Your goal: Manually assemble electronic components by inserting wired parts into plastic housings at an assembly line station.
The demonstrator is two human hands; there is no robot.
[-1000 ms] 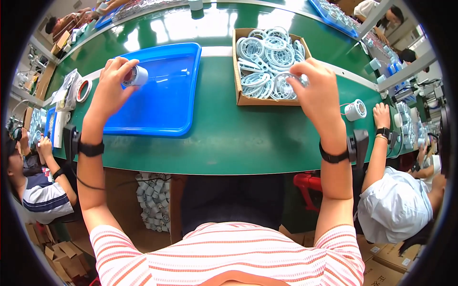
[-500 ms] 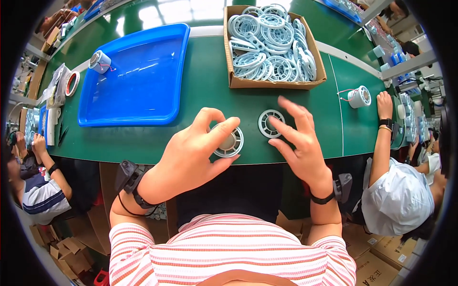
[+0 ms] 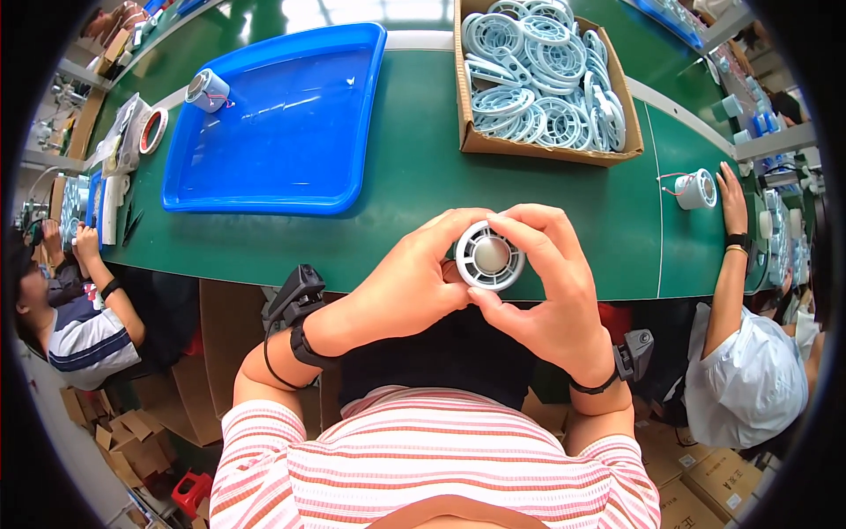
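Over the table's near edge, both my hands hold a round, pale part [image 3: 491, 255] with a slotted ring face and a silver dome in its middle. My left hand [image 3: 407, 280] closes on its left side, with some fingertips hidden behind it. My right hand [image 3: 560, 286] pinches the rim from the right, forefinger at the top and thumb at the bottom. The slotted face points up toward me; whatever lies beneath it is hidden.
Beyond my hands are a blue tray [image 3: 264, 201] with a pale cylinder with red wires [image 3: 208, 91] and a carton [image 3: 551, 152] of light-blue rings [image 3: 557, 62]. Another wired cylinder [image 3: 696, 189] stands by a co-worker's hand [image 3: 732, 207]. A tape roll [image 3: 153, 131] lies left.
My hands have come together on one round part. The separate ring near my right hand no longer shows on the table. The whole view has shifted slightly.
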